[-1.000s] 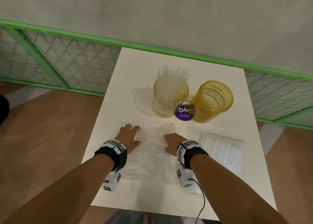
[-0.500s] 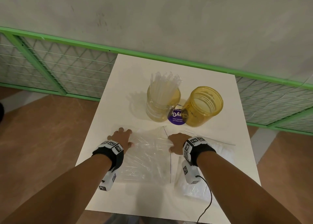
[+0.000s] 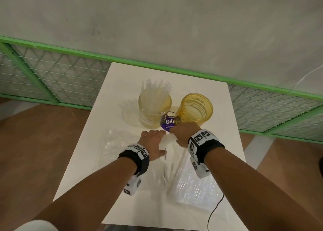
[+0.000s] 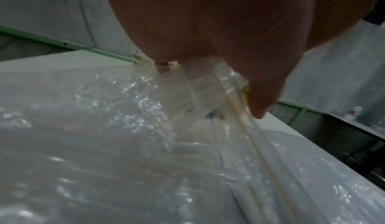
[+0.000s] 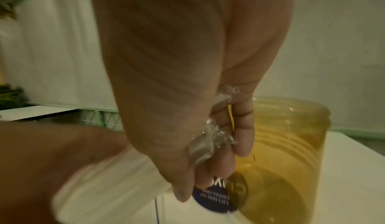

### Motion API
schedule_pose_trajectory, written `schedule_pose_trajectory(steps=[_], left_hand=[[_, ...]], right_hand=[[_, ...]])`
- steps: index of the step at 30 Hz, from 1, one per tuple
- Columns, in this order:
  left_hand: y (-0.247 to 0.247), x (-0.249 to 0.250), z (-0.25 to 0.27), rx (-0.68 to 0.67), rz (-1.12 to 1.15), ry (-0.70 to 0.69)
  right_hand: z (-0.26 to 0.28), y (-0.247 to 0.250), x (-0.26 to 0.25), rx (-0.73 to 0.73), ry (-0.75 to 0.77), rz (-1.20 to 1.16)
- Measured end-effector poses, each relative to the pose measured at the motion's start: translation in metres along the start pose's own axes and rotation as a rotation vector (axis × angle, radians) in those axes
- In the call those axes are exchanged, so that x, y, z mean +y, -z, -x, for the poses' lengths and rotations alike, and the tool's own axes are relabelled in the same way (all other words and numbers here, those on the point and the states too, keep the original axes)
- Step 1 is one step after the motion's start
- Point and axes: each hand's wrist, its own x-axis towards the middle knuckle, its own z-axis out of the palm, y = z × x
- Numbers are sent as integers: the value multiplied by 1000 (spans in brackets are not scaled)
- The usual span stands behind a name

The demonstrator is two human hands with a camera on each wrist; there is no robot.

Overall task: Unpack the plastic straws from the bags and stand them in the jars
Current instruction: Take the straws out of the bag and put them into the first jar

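1. Now the right hand (image 3: 183, 134) has its fingers (image 5: 242, 128) curled tight on crinkly clear plastic, the end of a bag or a bunch of straws; the blur hides which.
2. The left hand (image 3: 153, 143) sits just beside it, holding the bag (image 4: 145, 145) at its top edge. Its fingers look bent on the plastic, but they are mostly hidden.
3. The amber jar (image 3: 194, 109) stands open and has no straws, right in front of the right hand.
4. The clear jar (image 3: 154, 110) next to it already holds straws (image 3: 155, 92) standing up.
5. Another bag of straws (image 3: 192, 187) lies on the white table (image 3: 122, 83), under the right arm.
6. To do this well, the left hand should probably hold the bag flat while the right pulls slowly, so no straws spill.
7. The bunch should stay tight and straight until it is over the amber jar.
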Motion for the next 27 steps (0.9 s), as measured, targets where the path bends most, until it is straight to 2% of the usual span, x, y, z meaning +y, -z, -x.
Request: schedule_pose_trajectory(steps=[2,5,9,12,16,18,20,24,27], left_hand=[[0,2,-4,67,18,79],[1,0,-8,65,81,187],[1,-13,-10,77,281,331],[2,-21,-8,104,439,399],[10,-21,0,152,655,448],[13,-22,2,151,719,443],[10,-24,1,123,737,379],[-4,-35,-5,158,799,380],[-10,-38,-5,136,752,333]], right_hand=[[4,12,0,43,21,16],[3,22,3,129,50,-124],[-5,22,10,310,62,-599],[-9,21,5,359,5,-903],[-21,13,-7,329,-76,-1100],[-30,6,-17,247,-55,-1110],[-36,-1,-29,177,14,-1115],[-37,-2,-50,296,-4,-1221],[-39,-2,-61,398,-7,-1191]])
